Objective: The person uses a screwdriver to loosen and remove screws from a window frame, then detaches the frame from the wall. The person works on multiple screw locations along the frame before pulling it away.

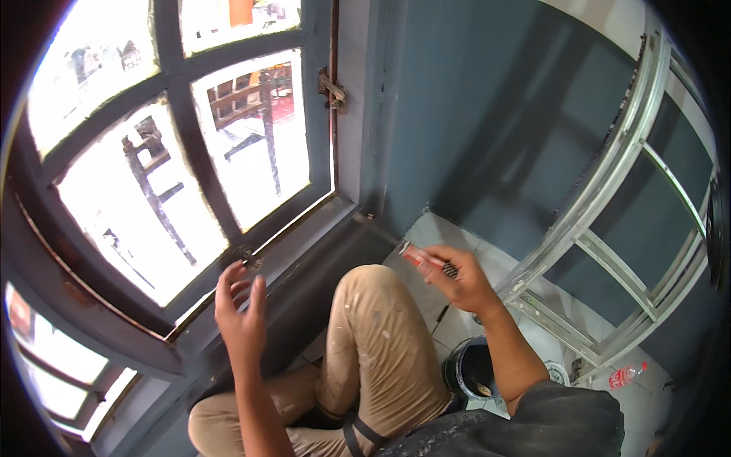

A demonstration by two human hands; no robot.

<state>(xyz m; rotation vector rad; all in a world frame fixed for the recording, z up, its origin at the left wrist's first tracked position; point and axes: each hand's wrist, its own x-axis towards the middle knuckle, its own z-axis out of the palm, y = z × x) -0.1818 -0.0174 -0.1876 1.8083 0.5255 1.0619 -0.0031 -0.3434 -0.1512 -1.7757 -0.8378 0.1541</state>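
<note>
My left hand (242,305) is raised at the lower edge of the grey-framed window (199,164), fingers loosely bent and apart. Its fingertips are beside a small dark metal latch (250,259) on the bottom rail; whether they touch it I cannot tell. My right hand (457,282) grips the red-and-black handle of a tool (415,255), held away from the window. The tool's thin shaft points up-left toward the sill and is too faint to make out clearly. Another rusty fitting (332,90) sits on the window's right side.
My bent legs (373,327) are below the sill (311,227). An aluminium ladder (601,213) leans at the right by the dark blue-grey wall (480,99). On the tiled floor (445,228) are a dark bucket (468,358) and a bottle with a red label (626,375).
</note>
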